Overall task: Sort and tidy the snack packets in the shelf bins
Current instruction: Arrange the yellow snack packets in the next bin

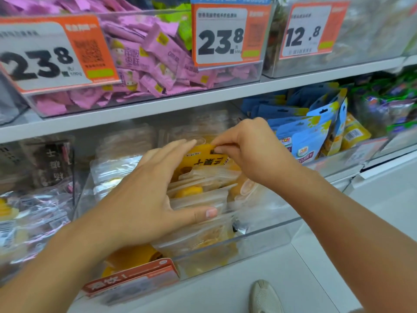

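A clear plastic bin (pixel 259 239) on the lower shelf holds several see-through packets of yellow snacks (pixel 203 195) standing in a row. My right hand (pixel 250 150) pinches the top edge of a yellow packet with black lettering (pixel 203 160) at the back of the row. My left hand (pixel 146 193) lies spread over the packets in front, fingers apart, thumb pressed on a clear packet's top edge.
Blue Dole pouches (pixel 311 141) fill the bin to the right. The upper shelf carries a bin of pink packets (pixel 158 62) behind price tags (pixel 221 35). Dark and clear bags (pixel 38 177) lie to the left. A red label (pixel 133 279) hangs on the bin front. My shoe (pixel 264 297) shows below.
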Action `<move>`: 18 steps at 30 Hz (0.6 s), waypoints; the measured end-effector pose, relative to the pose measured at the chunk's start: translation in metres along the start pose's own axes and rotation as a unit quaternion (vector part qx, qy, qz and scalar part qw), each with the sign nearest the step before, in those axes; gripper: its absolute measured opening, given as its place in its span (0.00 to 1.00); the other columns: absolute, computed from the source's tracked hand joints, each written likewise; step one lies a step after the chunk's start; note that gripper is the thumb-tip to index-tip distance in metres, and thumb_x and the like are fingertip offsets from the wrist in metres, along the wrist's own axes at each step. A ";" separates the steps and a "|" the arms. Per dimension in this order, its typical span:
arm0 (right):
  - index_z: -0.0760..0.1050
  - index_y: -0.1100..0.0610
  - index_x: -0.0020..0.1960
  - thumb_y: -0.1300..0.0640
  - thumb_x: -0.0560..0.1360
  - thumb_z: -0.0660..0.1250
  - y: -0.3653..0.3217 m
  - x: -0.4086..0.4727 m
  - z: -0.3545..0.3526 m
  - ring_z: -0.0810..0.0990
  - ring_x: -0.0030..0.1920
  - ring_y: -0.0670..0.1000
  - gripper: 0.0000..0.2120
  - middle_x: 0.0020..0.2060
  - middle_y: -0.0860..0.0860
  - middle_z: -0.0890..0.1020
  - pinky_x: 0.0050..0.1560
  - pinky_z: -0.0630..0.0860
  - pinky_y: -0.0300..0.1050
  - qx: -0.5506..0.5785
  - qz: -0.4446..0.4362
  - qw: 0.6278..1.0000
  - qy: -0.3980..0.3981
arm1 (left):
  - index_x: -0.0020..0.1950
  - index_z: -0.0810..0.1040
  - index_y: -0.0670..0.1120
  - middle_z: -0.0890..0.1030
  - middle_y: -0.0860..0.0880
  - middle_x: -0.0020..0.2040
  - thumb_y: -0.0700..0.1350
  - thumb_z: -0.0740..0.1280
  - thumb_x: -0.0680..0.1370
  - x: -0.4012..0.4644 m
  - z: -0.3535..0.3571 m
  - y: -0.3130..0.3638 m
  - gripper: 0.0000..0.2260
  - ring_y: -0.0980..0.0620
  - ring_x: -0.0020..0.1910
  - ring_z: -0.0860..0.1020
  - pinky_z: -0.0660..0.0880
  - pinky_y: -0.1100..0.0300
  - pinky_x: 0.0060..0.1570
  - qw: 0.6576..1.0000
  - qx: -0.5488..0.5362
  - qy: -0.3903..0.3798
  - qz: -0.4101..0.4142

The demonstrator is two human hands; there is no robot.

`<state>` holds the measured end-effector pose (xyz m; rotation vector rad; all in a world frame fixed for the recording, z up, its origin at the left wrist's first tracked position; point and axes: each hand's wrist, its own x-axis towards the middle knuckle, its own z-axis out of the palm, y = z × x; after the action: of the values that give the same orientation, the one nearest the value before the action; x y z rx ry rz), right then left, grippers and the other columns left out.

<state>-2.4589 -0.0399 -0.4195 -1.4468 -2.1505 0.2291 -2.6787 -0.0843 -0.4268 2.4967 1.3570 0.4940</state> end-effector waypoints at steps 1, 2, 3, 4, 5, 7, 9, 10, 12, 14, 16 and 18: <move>0.86 0.53 0.52 0.58 0.77 0.71 0.002 -0.002 -0.004 0.81 0.41 0.48 0.06 0.40 0.50 0.86 0.52 0.76 0.43 0.019 0.008 0.999 0.028 | 0.78 0.45 0.67 0.51 0.71 0.76 0.84 0.57 0.59 0.000 0.000 -0.002 0.52 0.68 0.74 0.51 0.58 0.62 0.69 1.000 -0.008 0.005 -0.007; 0.86 0.53 0.52 0.59 0.76 0.72 0.005 -0.004 -0.007 0.82 0.41 0.46 0.06 0.40 0.49 0.86 0.52 0.78 0.42 0.046 0.012 0.997 0.054 | 0.78 0.45 0.67 0.50 0.70 0.77 0.84 0.57 0.58 0.000 0.000 -0.004 0.53 0.66 0.75 0.51 0.58 0.60 0.71 1.000 -0.019 0.010 -0.018; 0.86 0.53 0.50 0.60 0.76 0.72 0.009 -0.008 -0.010 0.83 0.40 0.47 0.06 0.39 0.48 0.86 0.51 0.80 0.45 0.067 0.011 0.995 0.072 | 0.79 0.45 0.66 0.50 0.68 0.78 0.85 0.56 0.57 0.000 0.001 -0.006 0.54 0.65 0.76 0.50 0.58 0.59 0.72 0.999 -0.032 0.012 -0.030; 0.86 0.53 0.49 0.62 0.75 0.72 0.014 -0.012 -0.012 0.84 0.39 0.48 0.06 0.38 0.49 0.86 0.49 0.82 0.48 0.082 0.007 0.993 0.085 | 0.79 0.46 0.65 0.49 0.66 0.79 0.86 0.55 0.56 0.000 0.001 -0.008 0.55 0.64 0.77 0.49 0.57 0.57 0.74 0.998 -0.047 0.014 -0.040; 0.85 0.54 0.48 0.63 0.76 0.71 0.018 -0.016 -0.014 0.84 0.39 0.48 0.06 0.37 0.51 0.85 0.47 0.83 0.50 0.106 0.010 0.990 0.096 | 0.79 0.47 0.65 0.50 0.65 0.79 0.86 0.55 0.56 0.000 0.002 -0.010 0.56 0.64 0.78 0.49 0.57 0.55 0.76 0.997 -0.064 0.017 -0.048; 0.82 0.58 0.49 0.66 0.78 0.68 0.023 -0.022 -0.018 0.85 0.40 0.48 0.06 0.41 0.54 0.84 0.46 0.84 0.47 0.192 0.031 0.973 0.123 | 0.79 0.49 0.64 0.51 0.63 0.80 0.86 0.56 0.57 0.000 0.003 -0.012 0.55 0.62 0.78 0.51 0.58 0.50 0.77 0.993 -0.104 0.033 -0.049; 0.78 0.61 0.52 0.68 0.80 0.63 0.021 -0.026 -0.021 0.86 0.45 0.50 0.06 0.46 0.57 0.83 0.46 0.84 0.44 0.302 0.055 0.941 0.141 | 0.78 0.54 0.64 0.55 0.63 0.79 0.83 0.60 0.60 0.001 0.002 -0.012 0.51 0.59 0.78 0.57 0.63 0.47 0.74 0.986 -0.150 0.060 -0.050; 0.76 0.62 0.53 0.68 0.81 0.61 0.018 -0.026 -0.018 0.86 0.47 0.51 0.06 0.48 0.59 0.83 0.48 0.84 0.44 0.355 0.067 0.923 0.129 | 0.76 0.58 0.65 0.59 0.63 0.77 0.82 0.61 0.61 0.002 0.002 -0.012 0.46 0.58 0.75 0.63 0.67 0.46 0.71 0.979 -0.181 0.076 -0.057; 0.73 0.60 0.52 0.68 0.83 0.57 0.010 -0.024 -0.006 0.85 0.51 0.52 0.07 0.50 0.58 0.83 0.50 0.83 0.44 0.442 0.082 0.890 0.071 | 0.67 0.66 0.66 0.69 0.65 0.69 0.76 0.65 0.66 0.006 0.003 -0.013 0.32 0.58 0.67 0.72 0.74 0.49 0.63 0.961 -0.233 0.118 -0.086; 0.73 0.58 0.51 0.67 0.83 0.57 0.007 -0.018 0.008 0.85 0.52 0.52 0.08 0.49 0.57 0.84 0.52 0.82 0.46 0.480 0.103 0.871 0.018 | 0.56 0.73 0.62 0.76 0.61 0.60 0.63 0.69 0.73 0.011 0.005 -0.018 0.16 0.59 0.59 0.76 0.75 0.56 0.53 0.952 -0.217 0.183 -0.115; 0.76 0.57 0.50 0.64 0.82 0.61 0.011 -0.012 0.015 0.85 0.50 0.52 0.07 0.48 0.55 0.85 0.51 0.83 0.50 0.388 0.111 0.915 0.021 | 0.48 0.76 0.57 0.80 0.56 0.51 0.52 0.70 0.76 0.014 0.006 -0.022 0.04 0.60 0.52 0.77 0.72 0.61 0.47 0.952 -0.148 0.237 -0.127; 0.81 0.54 0.47 0.61 0.79 0.68 0.021 -0.006 0.011 0.84 0.45 0.47 0.05 0.42 0.49 0.85 0.49 0.82 0.50 0.180 0.089 0.978 0.054 | 0.43 0.79 0.55 0.82 0.57 0.45 0.46 0.71 0.77 0.013 0.003 -0.020 0.05 0.60 0.47 0.79 0.75 0.60 0.47 0.940 -0.152 0.286 -0.105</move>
<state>-2.4457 -0.0350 -0.4403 -1.3998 -1.7820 0.5630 -2.6856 -0.0629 -0.4344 1.9989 1.5637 1.3412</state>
